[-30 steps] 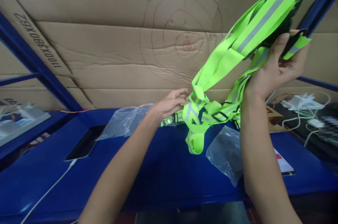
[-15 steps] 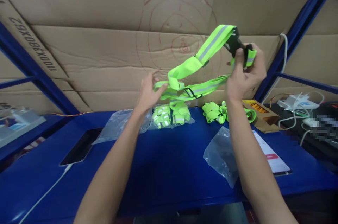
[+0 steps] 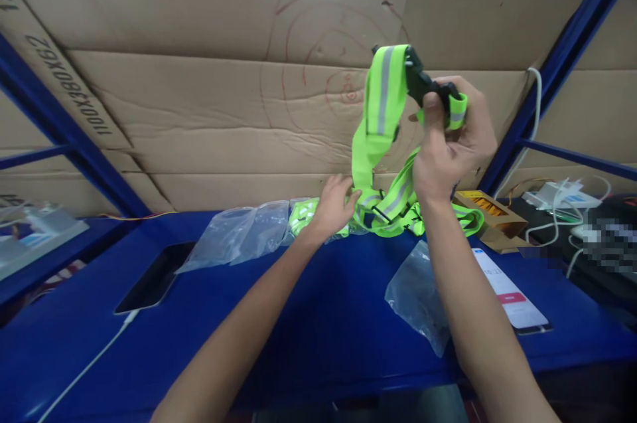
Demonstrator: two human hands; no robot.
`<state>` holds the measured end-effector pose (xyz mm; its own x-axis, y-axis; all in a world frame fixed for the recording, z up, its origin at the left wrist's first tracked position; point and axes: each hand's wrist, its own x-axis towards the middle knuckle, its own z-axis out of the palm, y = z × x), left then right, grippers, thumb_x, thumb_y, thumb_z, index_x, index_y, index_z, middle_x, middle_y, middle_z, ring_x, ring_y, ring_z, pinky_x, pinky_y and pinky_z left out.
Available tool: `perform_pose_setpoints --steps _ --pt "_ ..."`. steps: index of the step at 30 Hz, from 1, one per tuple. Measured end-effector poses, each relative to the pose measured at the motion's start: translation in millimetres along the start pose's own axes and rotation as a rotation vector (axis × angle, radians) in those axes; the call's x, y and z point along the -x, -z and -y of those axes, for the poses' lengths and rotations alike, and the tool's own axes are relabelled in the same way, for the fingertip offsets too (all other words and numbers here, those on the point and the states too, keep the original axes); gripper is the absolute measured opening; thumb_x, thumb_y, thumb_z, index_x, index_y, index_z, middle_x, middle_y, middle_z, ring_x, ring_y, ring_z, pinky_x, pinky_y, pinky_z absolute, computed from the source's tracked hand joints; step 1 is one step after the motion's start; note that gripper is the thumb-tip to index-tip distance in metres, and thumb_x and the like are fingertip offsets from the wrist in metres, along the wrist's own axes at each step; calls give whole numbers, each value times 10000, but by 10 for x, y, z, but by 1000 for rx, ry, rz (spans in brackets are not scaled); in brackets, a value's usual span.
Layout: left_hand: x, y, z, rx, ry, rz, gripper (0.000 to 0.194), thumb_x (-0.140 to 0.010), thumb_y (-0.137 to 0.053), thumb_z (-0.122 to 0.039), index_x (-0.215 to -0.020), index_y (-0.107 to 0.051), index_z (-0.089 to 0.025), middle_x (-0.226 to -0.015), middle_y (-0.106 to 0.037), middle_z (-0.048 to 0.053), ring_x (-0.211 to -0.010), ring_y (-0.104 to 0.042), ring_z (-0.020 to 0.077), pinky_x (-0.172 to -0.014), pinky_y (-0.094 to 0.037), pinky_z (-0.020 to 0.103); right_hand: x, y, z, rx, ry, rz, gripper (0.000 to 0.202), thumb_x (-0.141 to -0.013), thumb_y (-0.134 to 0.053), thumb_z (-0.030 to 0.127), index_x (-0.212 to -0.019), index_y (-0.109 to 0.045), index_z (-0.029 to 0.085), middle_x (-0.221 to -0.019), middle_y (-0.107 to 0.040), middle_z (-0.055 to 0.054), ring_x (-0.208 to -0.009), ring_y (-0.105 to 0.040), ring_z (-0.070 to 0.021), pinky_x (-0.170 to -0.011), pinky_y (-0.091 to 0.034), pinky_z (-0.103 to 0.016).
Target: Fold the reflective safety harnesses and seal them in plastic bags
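A neon green strap with a grey stripe (image 3: pixel 385 94) hangs in loops from my right hand (image 3: pixel 455 137), whose fingers are closed around its black buckle (image 3: pixel 421 81) above the blue table. Lower down, my left hand (image 3: pixel 336 207) touches the strap's hanging part with thumb and fingertips; whether it grips it is hard to tell. Behind the left hand lies a clear bag with folded green straps (image 3: pixel 302 214). More green strap (image 3: pixel 468 218) lies behind my right forearm.
Clear plastic bags lie left (image 3: pixel 239 234) and right (image 3: pixel 421 297) on the blue table (image 3: pixel 318 330). A dark phone (image 3: pixel 156 277) with a cable is at left, a lit phone (image 3: pixel 512 297) at right. A small open carton (image 3: pixel 490 217) stands before the cardboard wall (image 3: pixel 209 97).
My left hand has moved right and down, and the strap's lower part has dropped toward the table. My right hand, still holding the buckle, has shifted slightly left.
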<state>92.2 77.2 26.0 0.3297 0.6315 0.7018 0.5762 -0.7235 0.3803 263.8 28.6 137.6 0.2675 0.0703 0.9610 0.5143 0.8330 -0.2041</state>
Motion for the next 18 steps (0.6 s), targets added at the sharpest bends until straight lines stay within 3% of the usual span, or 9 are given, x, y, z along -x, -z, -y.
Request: perform_pose_setpoints --steps 2,4,8,10,12,14,16,18 --pt "-7 117 87 -54 -131 -4 188 -1040 -540 -294 -977 -693 -204 -1065 -670 136 -1081 -594 316 -1005 -494 469 -117 93 -183 -67 32 -261 279 -1050 -620 518 -1146 -669 262 -1155 -655 -94 -1006 -698 -271 -807 -650 -480" --pt "-11 285 243 -124 -155 -31 215 -1026 -512 -245 -1041 -721 -197 -1132 -667 149 -1133 -571 324 -1026 -491 478 -227 243 -439 -27 6 -337 332 -1054 -588 555 -1179 -625 249 -1185 -628 -100 -985 -693 -243 -780 -667 -447" --pt "-32 621 616 -390 37 -197 485 -894 -496 -109 -1290 -751 -223 -1198 -648 175 -1254 -516 405 -1084 -434 600 -312 506 -872 4 -103 -395 355 -1045 -577 525 -1237 -581 226 -1240 -601 -113 -1144 -679 -271 -829 -685 -445" --pt "-90 706 674 -307 186 -336 501 -864 -495 -122 -1268 -771 -226 -1186 -658 166 -1259 -536 407 -1109 -429 618 -269 496 -927 2 -139 -382 332 -1020 -624 511 -1207 -605 237 -1233 -618 -106 -1217 -664 -291 -872 -683 -453" --pt "-166 700 577 -81 309 -423 483 -884 -436 -148 -1215 -781 -214 -1134 -688 145 -1206 -597 369 -1116 -456 598 -190 384 -877 12 -145 -352 319 -1008 -643 516 -1169 -632 242 -1205 -638 -94 -1242 -663 -292 -908 -678 -461" --pt "-205 604 361 57 319 -421 496 -940 -380 -188 -1258 -760 -212 -1143 -709 131 -1199 -627 342 -1135 -468 583 -97 226 -770 25 -144 -304 321 -1027 -614 525 -1175 -651 243 -1195 -652 -85 -1255 -668 -283 -956 -664 -475" --pt "-170 434 132 -70 154 -346 459 -988 -473 -288 -1370 -722 -236 -1334 -669 140 -1360 -548 360 -1223 -398 592 -10 87 -649 15 -139 -220 332 -1050 -582 530 -1205 -667 249 -1206 -663 -77 -1275 -668 -278 -1011 -638 -497" --pt "-74 231 9 -213 39 -192 541 -957 -584 -286 -1494 -644 -245 -1504 -565 174 -1449 -474 393 -1234 -390 612 54 5 -541 -17 -120 -134 332 -1054 -587 529 -1208 -692 254 -1202 -674 -72 -1294 -666 -283 -1066 -606 -526"
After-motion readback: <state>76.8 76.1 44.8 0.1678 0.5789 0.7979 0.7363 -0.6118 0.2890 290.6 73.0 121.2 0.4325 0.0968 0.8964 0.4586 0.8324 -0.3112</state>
